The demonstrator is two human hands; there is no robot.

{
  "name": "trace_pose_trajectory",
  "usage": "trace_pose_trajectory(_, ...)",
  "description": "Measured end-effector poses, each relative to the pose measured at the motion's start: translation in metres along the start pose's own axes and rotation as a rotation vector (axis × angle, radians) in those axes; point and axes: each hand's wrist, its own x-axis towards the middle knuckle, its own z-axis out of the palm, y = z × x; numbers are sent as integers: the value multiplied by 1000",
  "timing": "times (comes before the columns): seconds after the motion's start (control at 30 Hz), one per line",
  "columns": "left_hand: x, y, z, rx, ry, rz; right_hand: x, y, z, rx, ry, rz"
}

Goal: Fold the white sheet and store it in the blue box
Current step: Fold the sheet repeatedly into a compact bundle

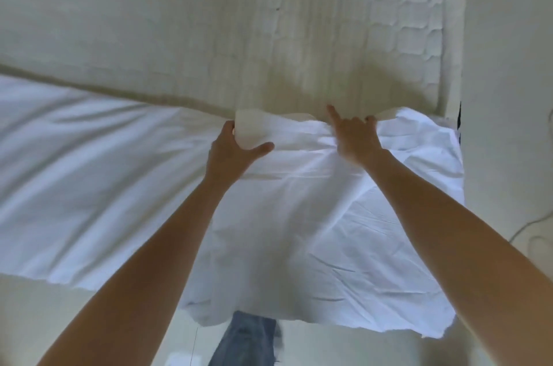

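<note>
The quilted cream mattress [179, 21] stretches beyond both hands. Across it lies the thin, creased white cotton sheet [284, 216], its long axis running left to right, its near edge hanging toward the person. The folding looks barely begun, and no blue box is in view. The left hand [232, 150] grips a turned-up bit of the far edge; the right hand [354, 135] pinches that edge just beside it.

Both hands [233, 150] [354, 138] grip the white sheet's [284, 216] far edge (on mattress [179, 21]).
</note>
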Motion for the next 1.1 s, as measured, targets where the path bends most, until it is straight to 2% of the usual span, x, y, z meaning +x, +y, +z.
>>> trace_pose_trajectory(0.1, -30, 21, 12, 113, 75, 98, -23, 17, -5, -38, 242, -174)
trace_pose_trajectory(0.17, -57, 27, 15, 71, 115, 182, -44, 36, -7, 55, 413, -306)
trace_pose_trajectory(0.23, -86, 26, 17, 85, 124, 214, -65, 55, -6, 190, 486, -445)
trace_pose_trajectory(0.37, -157, 30, 29, -9, 157, 143, -113, 88, -11, 261, 375, -643)
trace_pose_trajectory(0.5, -240, 28, 60, -104, 211, 9, -161, 127, 0, 228, 382, -855)
trace_pose_trajectory(0.7, -351, 16, 145, -82, 35, -119, -221, 179, 51, 63, 212, -1088)
trace_pose_trajectory(0.83, -378, -10, 197, 201, -202, -219, -239, 186, 90, 51, 101, -1092)
trace_pose_trajectory(0.9, -385, -19, 212, 245, -203, -273, -242, 186, 101, 65, 105, -1092)
trace_pose_trajectory(1.0, -386, -25, 214, 251, -61, -300, -252, 182, 96, 87, 138, -1035)
trace_pose_trajectory(1.03, -384, -22, 211, 272, -74, -265, -255, 181, 90, 86, 160, -1049)
trace_pose_trajectory(1.1, -378, -8, 199, 369, -259, -191, -259, 175, 79, 85, 184, -1069)
